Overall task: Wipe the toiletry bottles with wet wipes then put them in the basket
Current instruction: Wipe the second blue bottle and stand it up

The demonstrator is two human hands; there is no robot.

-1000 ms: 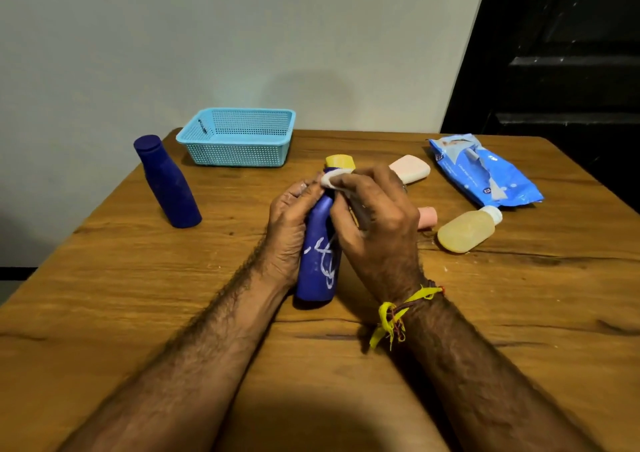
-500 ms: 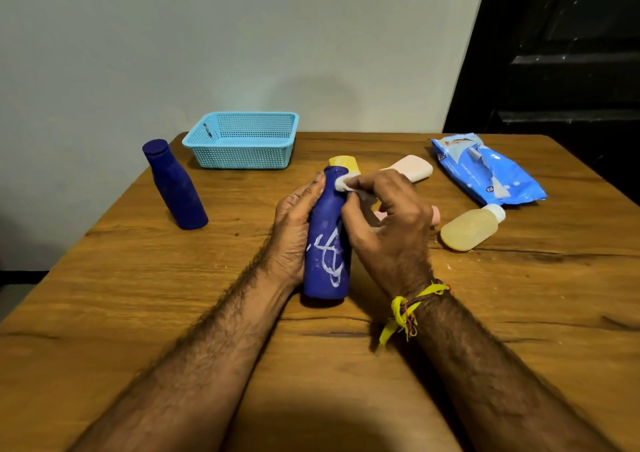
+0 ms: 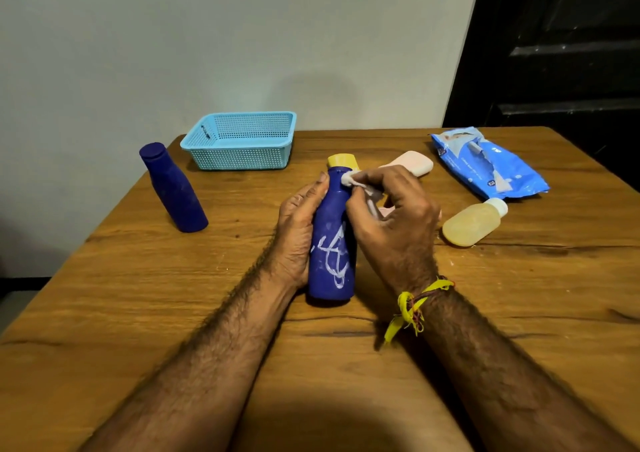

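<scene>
at far left a plain dark blue bottle [image 3: 173, 188] stood upright near the table's left edge, cap on, no legible marking on the side facing the camera. just right of it and further back, a light blue perforated basket [image 3: 241, 142] sat against the wall; its inside showed only a small dark tag on the left wall, too small to read.

at centre a second blue bottle [image 3: 332, 244] stood on the wooden table [image 3: 138, 296], its front bearing a white looping script logo that could not be read as a word. the left hand [image 3: 298, 233] held this bottle from its left side, fingers fairly straight and laid up along the body to the neck. the right hand [image 3: 394, 223] had its thumb and fingertips closed on a small bunched white wet wipe [image 3: 348, 178], pressed against the right side of the bottle's neck. a yellow thread band [image 3: 412, 308] was tied at the right wrist.

behind the hands stood a yellow-capped item [image 3: 343, 160], mostly hidden, and a pale pink bottle [image 3: 414, 161] lay on its side. a further pink object showed partly behind the right hand. to the right a translucent yellow bottle [image 3: 472, 223] with a white cap lay flat. beyond it lay an opened blue wet-wipe pack [image 3: 491, 167]; its print was too blurred to read.
</scene>
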